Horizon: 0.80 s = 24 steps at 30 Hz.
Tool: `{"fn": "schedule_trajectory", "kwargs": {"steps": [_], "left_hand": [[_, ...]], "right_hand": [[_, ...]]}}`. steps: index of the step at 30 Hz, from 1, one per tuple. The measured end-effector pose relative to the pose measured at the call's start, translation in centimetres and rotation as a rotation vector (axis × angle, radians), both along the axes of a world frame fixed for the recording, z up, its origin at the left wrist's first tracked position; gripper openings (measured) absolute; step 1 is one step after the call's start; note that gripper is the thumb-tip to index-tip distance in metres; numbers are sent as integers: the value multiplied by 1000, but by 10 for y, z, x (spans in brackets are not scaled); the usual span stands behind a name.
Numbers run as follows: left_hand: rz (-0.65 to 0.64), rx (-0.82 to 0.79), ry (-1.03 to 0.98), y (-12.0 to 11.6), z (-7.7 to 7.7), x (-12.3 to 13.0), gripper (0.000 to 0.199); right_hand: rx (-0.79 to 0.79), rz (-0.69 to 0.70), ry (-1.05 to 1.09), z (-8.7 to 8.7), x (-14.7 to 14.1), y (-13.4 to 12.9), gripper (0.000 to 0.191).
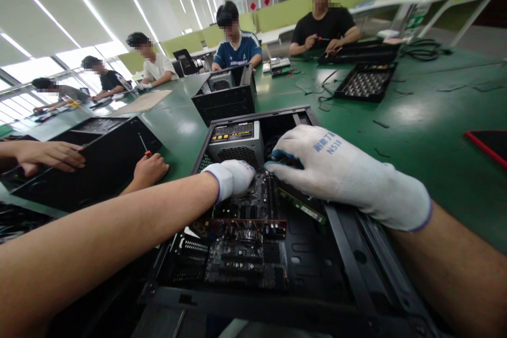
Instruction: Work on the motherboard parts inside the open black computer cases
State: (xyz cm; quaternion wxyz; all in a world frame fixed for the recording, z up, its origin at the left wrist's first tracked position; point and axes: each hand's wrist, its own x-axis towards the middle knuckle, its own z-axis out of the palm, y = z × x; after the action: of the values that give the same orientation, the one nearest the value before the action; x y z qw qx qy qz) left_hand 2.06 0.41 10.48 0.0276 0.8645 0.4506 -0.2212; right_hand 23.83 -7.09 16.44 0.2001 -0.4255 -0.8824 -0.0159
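Note:
An open black computer case (340, 243) lies in front of me with its inside facing up. My left hand (233, 178), in a white glove, is closed over the upper motherboard (247, 259); its fingertips are hidden. My right hand (312, 161), gloved too, has curled fingers and thumb beside the power supply (237, 140). Whatever is between them is dark and I cannot make it out. Below that hand a green memory module (303, 206) lies at a slant beside the board. An expansion card (245, 227) crosses the board's middle.
On the left, another person's hands (150, 171) are at a second black case (87, 169), one with a screwdriver (142, 142). A third case (227, 92) stands ahead on the green table (435, 95). Several people sit around it. Cables (425, 48) and a black panel (366, 82) lie far right.

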Motion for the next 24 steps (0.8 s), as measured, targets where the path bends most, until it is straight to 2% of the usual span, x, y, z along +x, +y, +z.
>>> {"fn": "schedule_trajectory", "kwargs": {"steps": [24], "left_hand": [[-27,-54,134,-5,23,15,41]], "right_hand": [[-18,4,27,1,0,0,32]]}}
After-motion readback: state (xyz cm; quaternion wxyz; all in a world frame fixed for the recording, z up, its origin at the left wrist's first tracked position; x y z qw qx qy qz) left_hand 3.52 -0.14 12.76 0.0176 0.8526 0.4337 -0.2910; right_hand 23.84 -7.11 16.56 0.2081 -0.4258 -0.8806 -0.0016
